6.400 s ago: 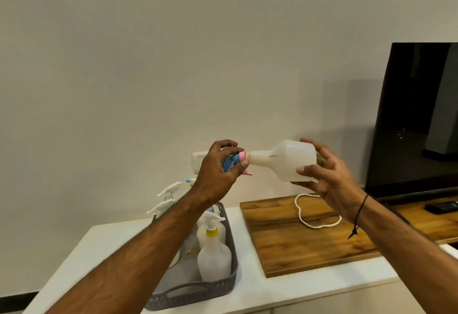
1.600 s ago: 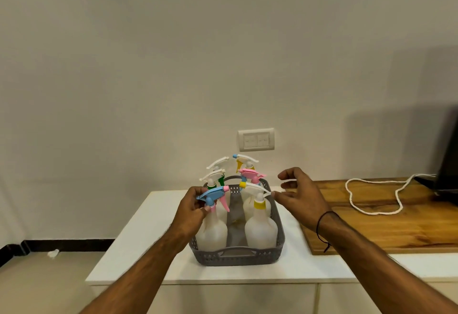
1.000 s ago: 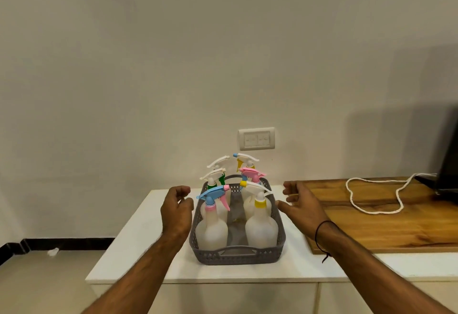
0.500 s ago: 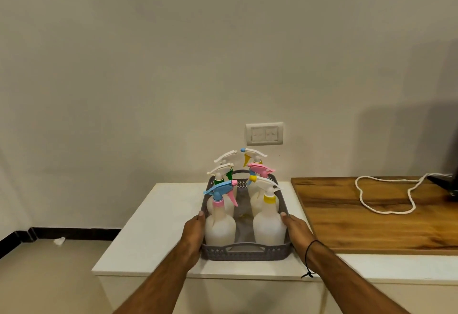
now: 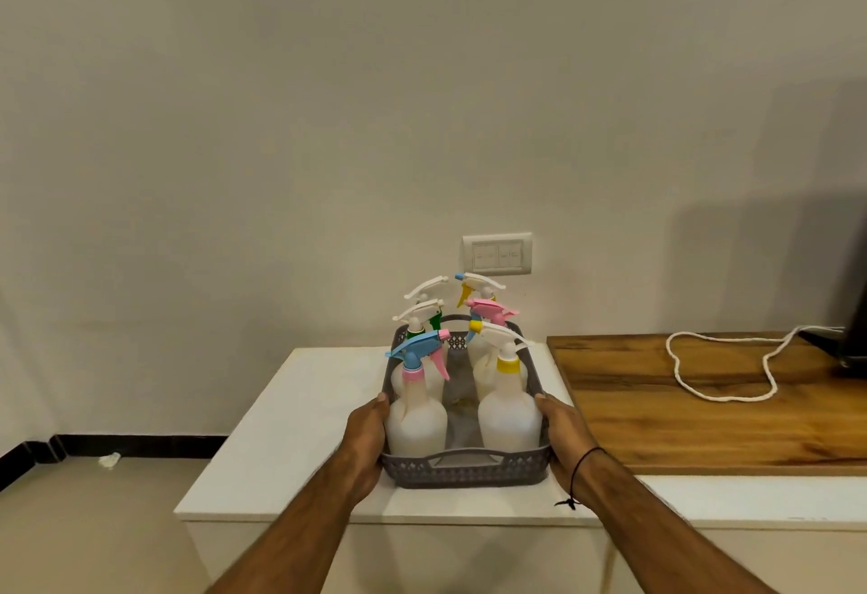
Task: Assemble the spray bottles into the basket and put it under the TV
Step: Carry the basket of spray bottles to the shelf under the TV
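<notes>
The left hand (image 5: 367,441) was wrapped on the left side of the basket (image 5: 464,469), fingers hidden behind the wall and thumb up by the rim. The basket sat on the white surface (image 5: 300,429), right between the two hands, with its long way pointing from the person toward the wall. Both hands were just as near to it.

Inside the basket stood the spray bottles (image 5: 509,415), upright, in two rows. The front left one had a blue and pink top (image 5: 415,349). The front right one had a white top with a yellow ring (image 5: 507,364). More bottles stood behind, partly hidden, so the count was hard to tell.

The right hand (image 5: 563,429) held the right side of the basket the same way.

Farther right lay a wooden board (image 5: 703,410) with a white cord (image 5: 722,373) on it. A dark thing at the far right edge was likely the TV (image 5: 854,312). So the basket probably had to go to the right, lifted level so the bottles would not tip.
</notes>
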